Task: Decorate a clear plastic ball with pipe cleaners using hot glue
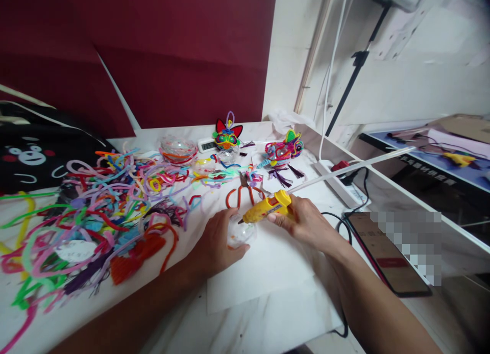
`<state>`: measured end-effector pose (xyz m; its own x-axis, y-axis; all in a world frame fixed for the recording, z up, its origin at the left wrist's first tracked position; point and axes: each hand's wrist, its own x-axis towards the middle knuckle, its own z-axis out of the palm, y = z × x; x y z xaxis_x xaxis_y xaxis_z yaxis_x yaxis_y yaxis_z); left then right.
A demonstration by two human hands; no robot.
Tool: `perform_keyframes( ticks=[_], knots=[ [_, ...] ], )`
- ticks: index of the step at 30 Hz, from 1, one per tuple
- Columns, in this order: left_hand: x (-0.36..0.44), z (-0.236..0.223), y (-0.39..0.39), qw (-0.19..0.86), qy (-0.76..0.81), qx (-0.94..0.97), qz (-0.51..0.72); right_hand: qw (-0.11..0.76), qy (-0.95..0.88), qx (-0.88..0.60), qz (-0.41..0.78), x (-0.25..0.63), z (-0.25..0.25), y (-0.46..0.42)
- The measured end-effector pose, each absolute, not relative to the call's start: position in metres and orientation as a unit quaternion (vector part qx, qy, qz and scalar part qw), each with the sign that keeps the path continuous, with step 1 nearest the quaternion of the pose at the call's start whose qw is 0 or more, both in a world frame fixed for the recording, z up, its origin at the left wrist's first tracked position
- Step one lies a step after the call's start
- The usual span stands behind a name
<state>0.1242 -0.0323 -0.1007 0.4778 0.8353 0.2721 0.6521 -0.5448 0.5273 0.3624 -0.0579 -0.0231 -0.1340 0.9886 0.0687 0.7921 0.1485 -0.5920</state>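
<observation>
A yellow glue gun [270,207] is gripped in my right hand [306,219], its dark nozzle pointing left. A long white glue stick [352,166] juts from its back toward the upper right. My left hand [220,244] has its fingers curved around a clear plastic ball [242,232] resting on a white paper sheet [264,282]. The nozzle is over the ball's upper part; whether they touch I cannot tell. Just beyond the ball lie orange-handled scissors [245,190], apart from both hands.
Tangled pipe cleaners [111,206] cover the table's left side. Two colourful pipe-cleaner figures, one with red ears [227,137] and one multicoloured [285,149], stand at the back beside a bowl [178,149]. At right are a power strip [340,183], a phone [386,254] and a black cord.
</observation>
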Motion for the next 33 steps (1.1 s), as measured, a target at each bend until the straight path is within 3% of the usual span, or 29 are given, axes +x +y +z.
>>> perform_keyframes(
  ticks=[33],
  knots=[
    [0.1251,-0.0981,-0.0324,0.19,0.447,0.838,0.248,0.22,-0.721,-0.624,0.207,0.3621,-0.0222,-0.0585]
  ],
)
